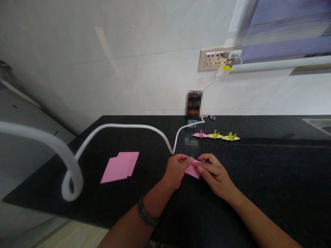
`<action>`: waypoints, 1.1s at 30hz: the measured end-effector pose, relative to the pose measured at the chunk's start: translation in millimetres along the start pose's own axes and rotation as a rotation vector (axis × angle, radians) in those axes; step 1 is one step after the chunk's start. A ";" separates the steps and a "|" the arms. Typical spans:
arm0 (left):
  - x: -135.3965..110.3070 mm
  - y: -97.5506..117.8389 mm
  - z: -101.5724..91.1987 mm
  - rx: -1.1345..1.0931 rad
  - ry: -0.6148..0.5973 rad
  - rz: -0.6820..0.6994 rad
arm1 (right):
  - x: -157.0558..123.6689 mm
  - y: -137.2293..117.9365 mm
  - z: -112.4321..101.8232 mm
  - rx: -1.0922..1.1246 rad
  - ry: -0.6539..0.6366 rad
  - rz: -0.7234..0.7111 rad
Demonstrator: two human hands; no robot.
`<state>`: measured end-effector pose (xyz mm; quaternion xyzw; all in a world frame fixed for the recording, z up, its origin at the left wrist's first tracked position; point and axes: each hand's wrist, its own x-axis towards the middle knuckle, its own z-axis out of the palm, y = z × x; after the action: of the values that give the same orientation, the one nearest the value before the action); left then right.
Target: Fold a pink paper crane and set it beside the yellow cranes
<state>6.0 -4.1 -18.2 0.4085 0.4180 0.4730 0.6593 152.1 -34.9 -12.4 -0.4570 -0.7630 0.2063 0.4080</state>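
Note:
Both my hands meet over a small folded pink paper [192, 170] on the black countertop [271, 172]. My left hand [177, 170] is curled, its fingertips pinching the paper's left edge. My right hand [216, 174] presses its fingers on the paper's right side, thumb and forefinger closed on it. A dark band circles my left wrist. A stack of flat pink paper sheets [120, 167] lies to the left of my hands.
Three folded paper cranes stand in a row behind my hands: one pink [200, 134], two yellow [215, 135] [231, 137]. A white cable [124, 127] loops across the counter to a wall socket [216, 60]. A sink edge [319, 124] shows far right.

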 end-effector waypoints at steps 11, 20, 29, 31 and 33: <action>-0.4 -0.6 -0.4 0.113 0.031 0.024 | 0.5 7.6 7.8 0.482 -0.126 0.506; -1.7 0.4 1.2 0.095 0.019 0.015 | 0.2 9.1 7.3 0.502 -0.130 0.513; -1.7 -0.3 1.4 0.078 0.022 -0.003 | 0.0 8.0 8.0 0.517 -0.136 0.522; -1.8 -0.4 1.0 0.080 0.024 -0.004 | -0.3 8.5 7.9 0.540 -0.137 0.530; -1.9 0.1 1.2 0.081 0.026 -0.010 | -0.4 8.8 7.5 0.575 -0.135 0.543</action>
<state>6.8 -6.0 -17.4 0.4263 0.4475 0.4577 0.6392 150.8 -30.4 -23.0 -0.4944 -0.5508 0.5414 0.3988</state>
